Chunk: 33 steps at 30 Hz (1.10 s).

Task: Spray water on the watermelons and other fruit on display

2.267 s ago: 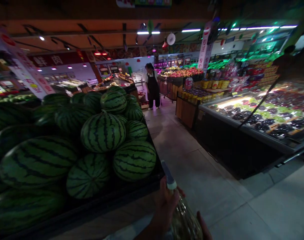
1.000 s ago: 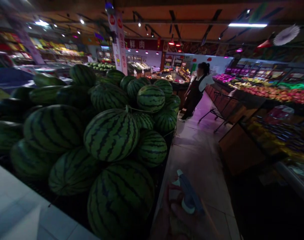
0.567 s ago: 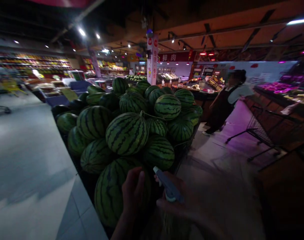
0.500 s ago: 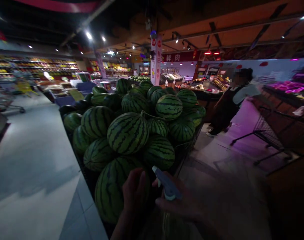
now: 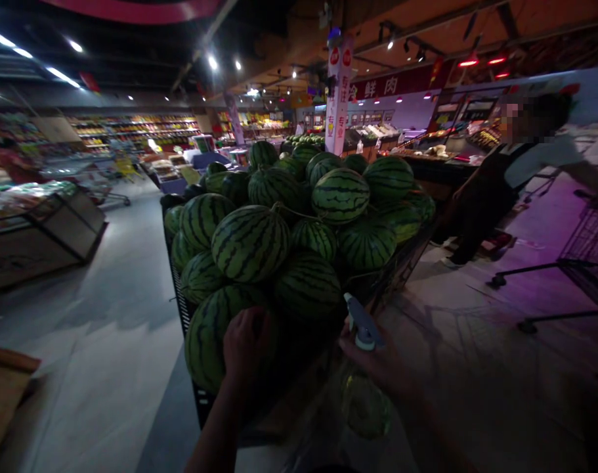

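Watermelon (image 5: 207,348) at the front of the pile: how does it look?

Round and dark green, with wavy near-black stripes. It sits low at the near end of a heaped stack of watermelons (image 5: 279,243), at about 11 o'clock.

And the hands?

Left hand (image 5: 247,345) is on its upper side, curled against the rind; whether that's a grip or only a touch, I can't tell. Right hand (image 5: 377,358) is closed around the neck of a clear spray bottle (image 5: 365,404) at about 1 o'clock, its blue-grey trigger head (image 5: 362,328) pointing up.

What's under the melons?

A black wire bin (image 5: 200,401), its side running just below the left hand. Pale floor tiles (image 5: 96,341) spread out at 9 o'clock.

What's around?

A person in a dark apron (image 5: 480,197) leans forward at 2 o'clock, toward a wire shopping cart (image 5: 591,243) at 3 o'clock. A glass-fronted display case (image 5: 37,223) stands at 10 o'clock, with stocked shelves (image 5: 131,128) beyond it. The pile blocks the lower part of a red-and-white banner (image 5: 339,92) at 12 o'clock.
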### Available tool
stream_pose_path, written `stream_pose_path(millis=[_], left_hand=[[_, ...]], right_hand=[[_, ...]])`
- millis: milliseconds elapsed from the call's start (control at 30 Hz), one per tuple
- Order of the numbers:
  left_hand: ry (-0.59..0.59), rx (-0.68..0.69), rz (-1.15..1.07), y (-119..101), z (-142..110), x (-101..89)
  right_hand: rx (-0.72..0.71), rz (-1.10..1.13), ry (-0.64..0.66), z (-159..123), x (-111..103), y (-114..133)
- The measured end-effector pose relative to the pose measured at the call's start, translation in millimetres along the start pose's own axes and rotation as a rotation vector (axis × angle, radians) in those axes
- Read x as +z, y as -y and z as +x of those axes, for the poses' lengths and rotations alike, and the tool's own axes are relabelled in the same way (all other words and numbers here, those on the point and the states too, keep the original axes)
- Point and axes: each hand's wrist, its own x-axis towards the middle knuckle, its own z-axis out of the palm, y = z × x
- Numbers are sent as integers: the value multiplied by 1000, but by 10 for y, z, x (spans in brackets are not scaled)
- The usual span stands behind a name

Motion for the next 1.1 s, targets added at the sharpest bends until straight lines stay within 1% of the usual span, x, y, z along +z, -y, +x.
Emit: stream_pose_path(millis=[67, 167, 267, 367, 500, 567, 633, 733, 800, 867, 1000, 1033, 1100], left_hand=[[25, 26, 71, -41, 13, -8], [41, 53, 150, -84, 36, -22], [48, 72, 206, -94, 51, -13], [42, 88, 255, -93, 50, 2], [29, 125, 302, -99, 43, 0], [19, 147, 324, -97, 45, -3], [-2, 172, 344, -86, 50, -1], [-31, 214, 374, -61, 54, 10], [-47, 224, 396, -46, 49, 19], [-72, 210, 422, -33, 37, 24], [-99, 168, 451, 4, 18, 24], [-93, 147, 440, 17, 15, 24], [-94, 53, 372, 38, 11, 25]], right_hand=[[14, -6, 15, -32, -57, -127], [-19, -4, 148, -92, -14, -210], [-40, 37, 312, -146, 122, -168], [-97, 29, 432, -182, 263, -87], [-128, 8, 492, -176, 360, -72], [-134, 30, 484, -138, 349, -109], [-131, 40, 470, -75, 294, -159], [-99, 80, 432, 67, 139, -243], [-73, 127, 364, 185, 8, -303], [-57, 141, 293, 317, -129, -363], [-85, 130, 193, 582, -385, -460], [-92, 134, 173, 642, -443, -478], [-95, 125, 150, 747, -554, -505]])
